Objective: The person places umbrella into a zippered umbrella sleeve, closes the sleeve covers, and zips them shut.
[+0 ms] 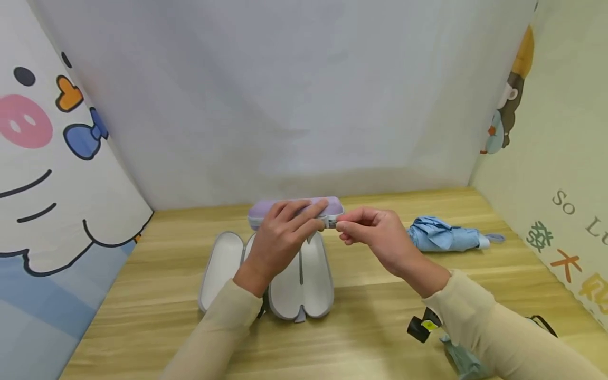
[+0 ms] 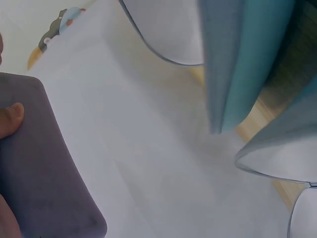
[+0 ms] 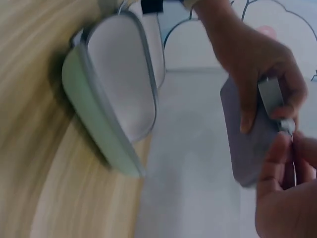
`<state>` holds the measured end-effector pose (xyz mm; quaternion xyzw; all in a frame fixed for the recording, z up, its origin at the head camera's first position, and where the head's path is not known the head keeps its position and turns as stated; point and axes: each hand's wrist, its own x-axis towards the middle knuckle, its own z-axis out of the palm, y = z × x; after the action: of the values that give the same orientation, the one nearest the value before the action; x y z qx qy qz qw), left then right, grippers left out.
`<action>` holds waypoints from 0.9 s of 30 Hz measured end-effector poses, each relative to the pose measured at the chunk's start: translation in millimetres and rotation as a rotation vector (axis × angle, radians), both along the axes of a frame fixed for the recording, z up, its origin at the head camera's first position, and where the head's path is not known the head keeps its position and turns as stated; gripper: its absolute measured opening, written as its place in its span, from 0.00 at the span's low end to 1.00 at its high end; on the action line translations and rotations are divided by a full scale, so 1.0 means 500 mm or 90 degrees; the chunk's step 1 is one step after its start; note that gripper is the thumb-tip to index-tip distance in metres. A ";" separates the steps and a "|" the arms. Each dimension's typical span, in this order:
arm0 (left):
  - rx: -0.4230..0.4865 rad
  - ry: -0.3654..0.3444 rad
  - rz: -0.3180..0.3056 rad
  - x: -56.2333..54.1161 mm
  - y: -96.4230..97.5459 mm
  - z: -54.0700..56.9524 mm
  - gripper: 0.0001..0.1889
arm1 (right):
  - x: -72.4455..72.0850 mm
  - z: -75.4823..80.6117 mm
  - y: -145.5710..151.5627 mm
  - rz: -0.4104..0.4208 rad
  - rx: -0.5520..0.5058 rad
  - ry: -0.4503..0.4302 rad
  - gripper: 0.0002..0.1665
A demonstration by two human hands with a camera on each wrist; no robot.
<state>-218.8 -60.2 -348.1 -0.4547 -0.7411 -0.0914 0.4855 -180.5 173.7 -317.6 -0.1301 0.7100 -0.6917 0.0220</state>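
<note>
A lilac zip-up case (image 1: 260,212) is at the back of the table, closed along most of the seam in view. My left hand (image 1: 281,235) grips it, fingers over the top and thumb along the front. At its right end, my right hand (image 1: 387,237) pinches the small zipper pull (image 1: 333,223) between thumb and fingertips. A pale tab (image 3: 271,96) sticks out beside the left fingers in the right wrist view. The left wrist view catches just one side of the lilac case (image 2: 44,158) with a fingertip on it.
Opened cases with white linings (image 1: 220,274) lie in front, partly under the left arm; one has a green shell (image 3: 101,111). A folded blue umbrella (image 1: 444,236) is at the right. Near the right forearm are a black-and-yellow item (image 1: 420,328) and a grey-green fabric item (image 1: 465,361).
</note>
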 end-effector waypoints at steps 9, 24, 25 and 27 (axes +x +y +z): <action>-0.051 0.019 -0.015 0.009 0.012 -0.017 0.09 | -0.031 -0.001 0.049 0.139 0.156 -0.076 0.39; -0.103 -0.119 0.023 0.004 0.006 -0.012 0.26 | -0.044 -0.017 0.087 0.003 0.276 0.044 0.36; -0.104 -0.142 0.030 0.002 0.002 -0.009 0.26 | -0.045 -0.017 0.095 -0.021 0.303 0.062 0.36; -0.102 -0.184 0.042 -0.002 -0.010 -0.002 0.26 | -0.045 -0.020 0.111 -0.070 0.365 0.098 0.37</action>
<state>-219.8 -65.0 -348.9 -0.4492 -0.8228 -0.0805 0.3387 -202.9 229.2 -327.4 -0.1320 0.8820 -0.4511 -0.0333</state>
